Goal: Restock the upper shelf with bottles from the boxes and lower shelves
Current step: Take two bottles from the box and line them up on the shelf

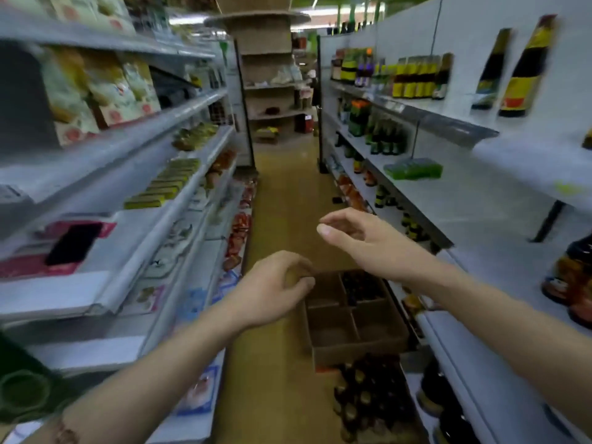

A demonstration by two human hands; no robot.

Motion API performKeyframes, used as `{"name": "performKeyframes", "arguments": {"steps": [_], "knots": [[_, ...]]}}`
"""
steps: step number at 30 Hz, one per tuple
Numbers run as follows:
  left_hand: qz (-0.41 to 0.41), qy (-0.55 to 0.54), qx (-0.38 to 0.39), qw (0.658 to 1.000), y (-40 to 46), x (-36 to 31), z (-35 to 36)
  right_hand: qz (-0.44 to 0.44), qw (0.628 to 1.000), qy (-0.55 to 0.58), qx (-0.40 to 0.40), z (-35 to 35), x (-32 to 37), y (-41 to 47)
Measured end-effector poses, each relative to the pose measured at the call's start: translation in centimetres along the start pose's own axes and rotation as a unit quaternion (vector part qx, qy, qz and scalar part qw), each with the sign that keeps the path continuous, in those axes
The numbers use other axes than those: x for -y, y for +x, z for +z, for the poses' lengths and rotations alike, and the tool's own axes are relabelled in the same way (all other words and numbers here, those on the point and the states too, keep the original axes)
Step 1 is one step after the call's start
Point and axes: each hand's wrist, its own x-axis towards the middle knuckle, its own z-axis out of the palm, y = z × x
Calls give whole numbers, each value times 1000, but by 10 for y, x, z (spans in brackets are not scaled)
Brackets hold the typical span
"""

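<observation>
Both hands hang empty over the aisle: left hand (pixel 275 286) loosely curled, right hand (pixel 358 238) relaxed at 1 o'clock. Below, a divided cardboard box (pixel 355 322) holds, apparently, dark bottles (pixel 362 286); more bottles (pixel 368 402) stand at 5 o'clock.

Bottle labels (pixel 519 68): blurred, unreadable.
Divided box (pixel 352 318): near corner behind left hand (pixel 272 290).
Floor bottles (pixel 368 402): cut by bottom edge.

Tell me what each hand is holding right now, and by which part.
Nothing is held. The left hand and the right hand hang loosely curled and empty in the aisle, above the cardboard box on the floor.
</observation>
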Motion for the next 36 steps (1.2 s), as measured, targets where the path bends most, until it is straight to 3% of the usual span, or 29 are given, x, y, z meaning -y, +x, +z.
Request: {"name": "performKeyframes", "arguments": {"steps": [6, 11, 20, 27, 36], "knots": [[-85, -10, 2, 996, 50, 77, -12, -12, 998, -12, 66, 34, -16, 108], [-88, -2, -5, 996, 111, 142, -17, -20, 995, -30, 91, 59, -30, 191], [9, 1, 46, 999, 281, 238, -38, 41, 998, -43, -25, 69, -64, 331], [76, 10, 207, 975, 396, 253, 9, 188, 980, -24, -58, 42, -134, 376], [132, 43, 246, 959, 543, 280, 48, 223, 966, 19, -128, 4, -220, 468]]}}
